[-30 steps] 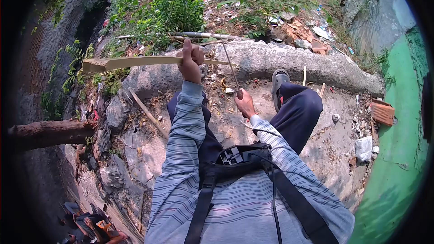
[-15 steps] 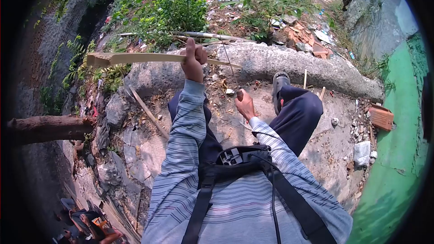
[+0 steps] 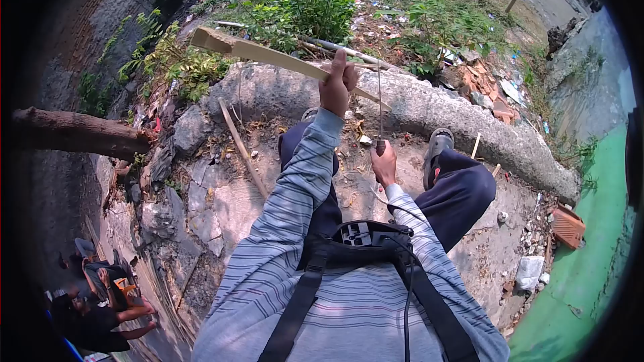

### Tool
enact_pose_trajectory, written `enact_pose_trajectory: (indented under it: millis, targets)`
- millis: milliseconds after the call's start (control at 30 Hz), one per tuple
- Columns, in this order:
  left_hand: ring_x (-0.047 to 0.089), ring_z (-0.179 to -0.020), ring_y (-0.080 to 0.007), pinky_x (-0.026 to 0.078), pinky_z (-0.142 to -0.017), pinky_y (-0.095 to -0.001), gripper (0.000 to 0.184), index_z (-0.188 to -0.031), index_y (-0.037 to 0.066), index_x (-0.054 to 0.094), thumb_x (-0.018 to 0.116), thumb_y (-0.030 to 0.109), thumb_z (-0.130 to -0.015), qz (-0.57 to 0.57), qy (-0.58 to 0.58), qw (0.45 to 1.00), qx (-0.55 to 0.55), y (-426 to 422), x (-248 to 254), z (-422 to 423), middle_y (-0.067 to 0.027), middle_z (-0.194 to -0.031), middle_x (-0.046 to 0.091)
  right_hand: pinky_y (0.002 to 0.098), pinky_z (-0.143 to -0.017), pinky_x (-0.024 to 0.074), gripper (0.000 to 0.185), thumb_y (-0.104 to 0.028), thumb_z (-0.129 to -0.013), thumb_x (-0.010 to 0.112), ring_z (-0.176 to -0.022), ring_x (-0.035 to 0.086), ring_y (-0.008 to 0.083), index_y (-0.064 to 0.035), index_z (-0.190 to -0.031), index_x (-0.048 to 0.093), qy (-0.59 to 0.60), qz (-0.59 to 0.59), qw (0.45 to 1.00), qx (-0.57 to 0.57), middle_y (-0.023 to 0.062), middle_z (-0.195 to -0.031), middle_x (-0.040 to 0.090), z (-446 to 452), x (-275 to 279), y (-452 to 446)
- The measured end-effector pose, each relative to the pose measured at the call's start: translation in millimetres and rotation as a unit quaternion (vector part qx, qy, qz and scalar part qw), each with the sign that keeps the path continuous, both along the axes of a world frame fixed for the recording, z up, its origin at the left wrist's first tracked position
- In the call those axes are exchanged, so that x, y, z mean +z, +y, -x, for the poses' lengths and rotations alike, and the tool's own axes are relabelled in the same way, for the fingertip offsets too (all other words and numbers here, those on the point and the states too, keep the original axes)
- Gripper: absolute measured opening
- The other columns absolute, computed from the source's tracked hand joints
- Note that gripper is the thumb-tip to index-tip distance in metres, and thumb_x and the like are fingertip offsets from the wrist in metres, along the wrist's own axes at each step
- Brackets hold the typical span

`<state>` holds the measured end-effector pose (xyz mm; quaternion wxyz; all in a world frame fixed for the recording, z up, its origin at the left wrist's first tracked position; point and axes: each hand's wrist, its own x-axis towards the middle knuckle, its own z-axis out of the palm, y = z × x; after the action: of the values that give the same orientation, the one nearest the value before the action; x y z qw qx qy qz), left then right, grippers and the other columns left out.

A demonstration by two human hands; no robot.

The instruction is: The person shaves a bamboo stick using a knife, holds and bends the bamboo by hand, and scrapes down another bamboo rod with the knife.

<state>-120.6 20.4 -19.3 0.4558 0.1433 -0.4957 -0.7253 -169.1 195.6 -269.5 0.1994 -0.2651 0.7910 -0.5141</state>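
A pale bamboo strip (image 3: 272,55) is gripped in my left hand (image 3: 337,86), thumb up. Its broad, rough-cut end points to the upper left, and its narrow tip sticks out to the right of my fist. My right hand (image 3: 384,164), lower and nearer my body, is closed round the short dark handle of a long thin-bladed knife (image 3: 381,108). The blade points away from me and crosses the strip's narrow tip in view; whether they touch I cannot tell.
A rough concrete ledge (image 3: 429,102) runs beyond my feet, with shrubs (image 3: 315,3) and litter behind it. A stick (image 3: 243,147) lies at my left. A tree trunk (image 3: 80,133) juts in from the left. People (image 3: 100,295) sit at lower left; a broken brick (image 3: 567,226) lies right.
The view has swung left. The bamboo strip now slants more, its broad end higher. The knife blade has turned more upright, and both hands keep their hold.
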Motion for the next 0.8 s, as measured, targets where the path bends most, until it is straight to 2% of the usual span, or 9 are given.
enact_pose_trajectory:
  millis: [67,233,300,400,567,633,700,767,800]
  targets:
    - [0.019,-0.045,-0.0058,0.011,-0.045,-0.0298,0.061,-0.056,0.017,0.027,0.047,0.046,-0.106,-0.004,0.001,1.0,-0.003,1,1,1,0.0074,-0.052,0.022,0.0381,-0.062,0.0453,0.015,-0.011,-0.086,0.063,-0.063,0.053,0.0206,-0.0017,-0.093,0.053,0.015,0.048,0.998,0.024,0.0098,-0.07,0.055,1,10,-6]
    - [0.018,-0.045,-0.0059,0.01,-0.045,-0.03,0.062,-0.055,0.017,0.026,0.048,0.046,-0.106,0.009,0.014,1.0,-0.005,1,-3,-1,0.0073,-0.052,0.02,0.0361,-0.062,0.0452,0.016,-0.011,-0.086,0.063,-0.063,0.052,0.0184,-0.0016,-0.092,0.053,-0.007,0.05,0.999,0.011,0.0087,-0.07,0.053,-2,11,-14]
    - [0.017,-0.046,-0.0061,0.01,-0.046,-0.0303,0.064,-0.054,0.017,0.024,0.046,0.049,-0.105,0.016,-0.011,1.0,-0.017,1,-4,-3,0.0069,-0.053,0.019,0.0349,-0.064,0.0457,0.015,-0.011,-0.087,0.063,-0.066,0.052,0.018,-0.0016,-0.092,0.053,-0.045,0.055,0.998,-0.001,0.0087,-0.071,0.054,-6,20,-14]
    - [0.016,-0.046,-0.0069,0.01,-0.046,-0.0307,0.067,-0.053,0.015,0.026,0.044,0.054,-0.105,0.031,-0.029,0.999,-0.014,2,-6,-5,0.0063,-0.052,0.02,0.0346,-0.064,0.0452,0.015,-0.012,-0.087,0.063,-0.067,0.052,0.0176,-0.0017,-0.091,0.052,-0.039,0.056,0.998,0.012,0.0079,-0.072,0.053,-7,32,-18]
    - [0.017,-0.046,-0.0068,0.01,-0.046,-0.0306,0.068,-0.053,0.015,0.027,0.044,0.055,-0.104,0.032,-0.042,0.999,-0.003,-3,-10,-6,0.0063,-0.052,0.02,0.0349,-0.064,0.046,0.014,-0.012,-0.089,0.064,-0.066,0.053,0.0167,-0.002,-0.095,0.056,-0.052,0.045,0.997,0.023,0.0086,-0.073,0.056,1,14,-24]
    - [0.017,-0.046,-0.0068,0.01,-0.046,-0.0306,0.067,-0.053,0.015,0.026,0.045,0.054,-0.104,0.013,-0.037,0.999,0.003,-3,-9,-6,0.0064,-0.052,0.02,0.0351,-0.066,0.0465,0.014,-0.01,-0.086,0.063,-0.068,0.055,0.0175,-0.0019,-0.095,0.056,-0.076,0.037,0.996,0.022,0.0089,-0.074,0.057,4,-2,-22]
    - [0.016,-0.043,-0.0077,0.009,-0.045,-0.0323,0.064,-0.055,0.016,0.021,0.048,0.046,-0.105,0.004,-0.011,1.0,0.017,3,-3,-8,0.0061,-0.052,0.016,0.0371,-0.069,0.0481,0.016,-0.009,-0.084,0.064,-0.071,0.059,0.022,-0.0023,-0.096,0.057,-0.076,0.027,0.996,0.024,0.0113,-0.076,0.06,9,-20,-20]
    - [0.015,-0.044,-0.008,0.009,-0.045,-0.0326,0.063,-0.056,0.016,0.02,0.045,0.045,-0.106,0.006,0.001,1.0,0.016,3,-7,-7,0.0055,-0.052,0.015,0.0421,-0.074,0.05,0.019,-0.01,-0.083,0.064,-0.079,0.065,0.0331,-0.0027,-0.099,0.058,-0.046,0.013,0.999,0.016,0.0182,-0.083,0.065,11,-26,-21]
    - [0.014,-0.044,-0.0082,0.009,-0.045,-0.0327,0.063,-0.057,0.016,0.02,0.043,0.046,-0.106,0.016,-0.001,1.0,0.015,1,-9,-8,0.0054,-0.052,0.015,0.0384,-0.07,0.0478,0.016,-0.009,-0.083,0.062,-0.073,0.057,0.0249,-0.0026,-0.096,0.055,-0.043,0.022,0.999,0.009,0.0128,-0.078,0.058,9,-24,-20]
